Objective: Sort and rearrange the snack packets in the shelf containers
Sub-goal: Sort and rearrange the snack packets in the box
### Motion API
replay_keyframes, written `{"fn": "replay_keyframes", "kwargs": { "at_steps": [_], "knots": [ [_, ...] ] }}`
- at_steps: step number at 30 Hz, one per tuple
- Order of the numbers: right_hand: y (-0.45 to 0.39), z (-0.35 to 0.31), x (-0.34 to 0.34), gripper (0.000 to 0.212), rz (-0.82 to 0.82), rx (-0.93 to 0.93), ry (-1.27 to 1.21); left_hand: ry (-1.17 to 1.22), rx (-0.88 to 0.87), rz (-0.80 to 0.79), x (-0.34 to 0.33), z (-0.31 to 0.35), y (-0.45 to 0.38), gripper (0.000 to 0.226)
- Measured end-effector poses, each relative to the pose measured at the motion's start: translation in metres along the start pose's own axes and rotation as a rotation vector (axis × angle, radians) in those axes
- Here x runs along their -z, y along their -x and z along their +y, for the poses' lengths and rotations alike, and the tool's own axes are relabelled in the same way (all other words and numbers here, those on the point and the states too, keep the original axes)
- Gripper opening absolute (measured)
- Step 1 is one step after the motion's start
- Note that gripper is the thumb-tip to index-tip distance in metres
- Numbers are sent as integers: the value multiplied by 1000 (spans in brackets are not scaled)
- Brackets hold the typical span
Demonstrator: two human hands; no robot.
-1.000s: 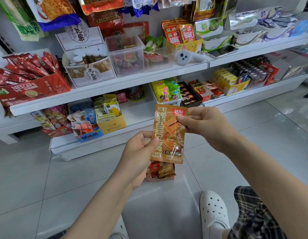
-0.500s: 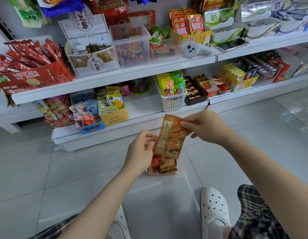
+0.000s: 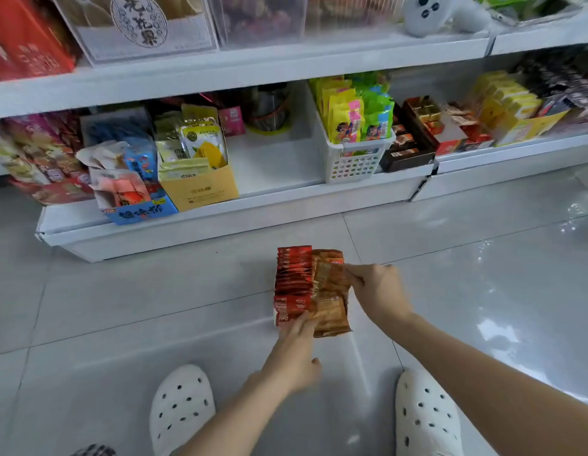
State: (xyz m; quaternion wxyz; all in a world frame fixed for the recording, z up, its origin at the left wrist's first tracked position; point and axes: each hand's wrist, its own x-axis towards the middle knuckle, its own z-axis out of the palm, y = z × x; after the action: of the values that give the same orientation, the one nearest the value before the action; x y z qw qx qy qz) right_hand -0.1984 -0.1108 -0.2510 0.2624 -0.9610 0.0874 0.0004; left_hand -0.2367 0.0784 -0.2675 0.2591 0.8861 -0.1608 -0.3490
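The right hand (image 3: 376, 292) pinches the top edge of an orange-brown snack packet (image 3: 330, 284), fingers curled round it as it sits among the other brown packets at the right side of a small container (image 3: 310, 291) on the floor. The left hand (image 3: 294, 353) reaches in from below, its straight fingers touching the near end of the pack rows where the red packets (image 3: 292, 281) on the left meet the brown ones; whether it pinches anything there cannot be told.

The step in hand looks like slotting the brown packet into its own row, with red and brown kept side by side. The next move would call for seating the packet upright and level with its neighbours, with the left hand steadying the rows so they do not topple.

Beyond the container, the lower shelf (image 3: 272, 162) shows a bare gap between a yellow box (image 3: 200, 189) and a white basket (image 3: 355, 159), probably where the container belongs. White clogs (image 3: 182, 408) stand on the tiled floor (image 3: 121, 307) nearer the camera.
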Motion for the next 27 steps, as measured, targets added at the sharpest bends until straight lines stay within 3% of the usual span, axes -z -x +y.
{"fn": "replay_keyframes", "kwargs": {
  "at_steps": [6, 11, 14, 16, 19, 24, 27],
  "knots": [
    [1, 19, -42, 17, -120, 31, 160, 201, 21, 39, -24, -14, -16, 66],
    [12, 22, -51, 45, -342, 77, 351, 278, 52, 208, -24, -15, -16, 53],
    [15, 22, -46, 34, -273, 66, 301, 282, 59, 286, -20, -16, -17, 51],
    [18, 24, -41, 33, -198, 85, 244, 275, 58, 283, -18, -15, -17, 52],
    [24, 28, -40, 47, -124, 127, 184, 263, 64, 277, -16, -13, -18, 53],
    [36, 28, -63, 24, -225, 104, 359, 187, -18, 267, -13, -10, -19, 62],
    [36, 25, -66, 32, -364, 108, 328, 131, -63, 185, -14, -7, -24, 71]
  ]
}}
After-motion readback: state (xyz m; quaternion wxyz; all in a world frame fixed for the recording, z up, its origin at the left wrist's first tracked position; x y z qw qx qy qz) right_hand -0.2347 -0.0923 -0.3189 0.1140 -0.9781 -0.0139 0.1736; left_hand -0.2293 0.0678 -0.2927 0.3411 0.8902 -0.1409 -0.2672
